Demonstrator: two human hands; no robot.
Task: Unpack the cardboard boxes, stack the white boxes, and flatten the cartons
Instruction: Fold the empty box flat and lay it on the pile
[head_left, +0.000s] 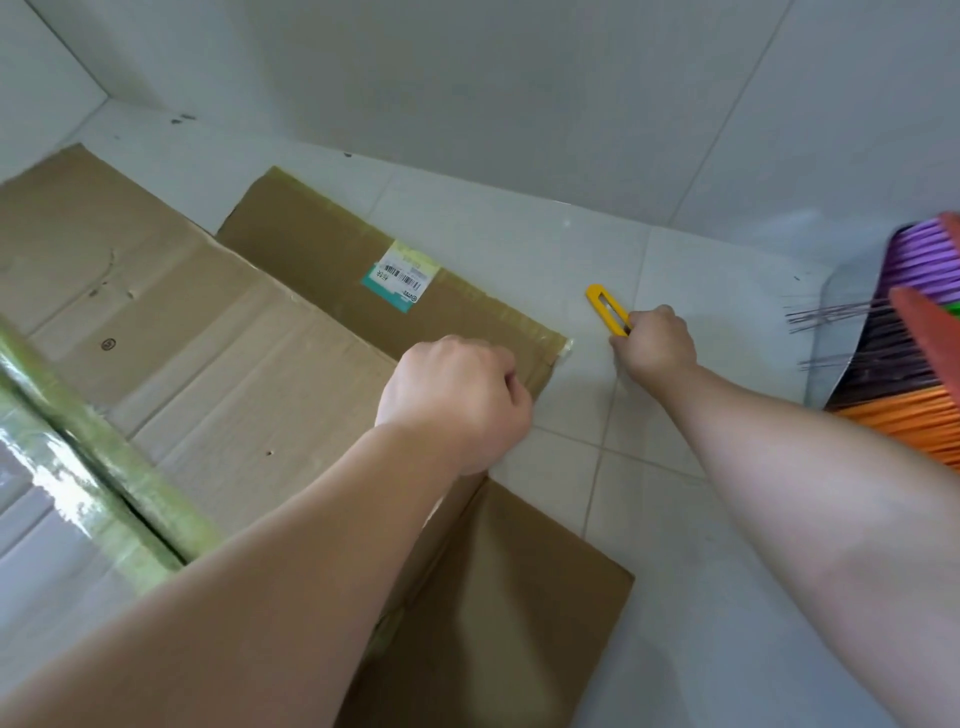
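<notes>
Plainly, the biggest thing here is the flattened carton, spread across the pale tiled floor near the wall, its flaps laid out so it lies level; 1 flap carries a barcode label and a strip of clear tape along its edge. At the lower left a second, taped carton rises into view, its glossy seam seemingly unopened, so by my reading more unpacking remains. No white boxes show in this view. At the far right a broom with purple and orange bristles leans in. The left hand sits as a curled fist on the carton's edge, probably pinning the board flat; whether its fingers pinch the edge I cannot tell. The right hand is down by the floor just beside the carton's corner, fingers wrapped around a yellow utility knife, likely picking it up or setting it down between cuts.
</notes>
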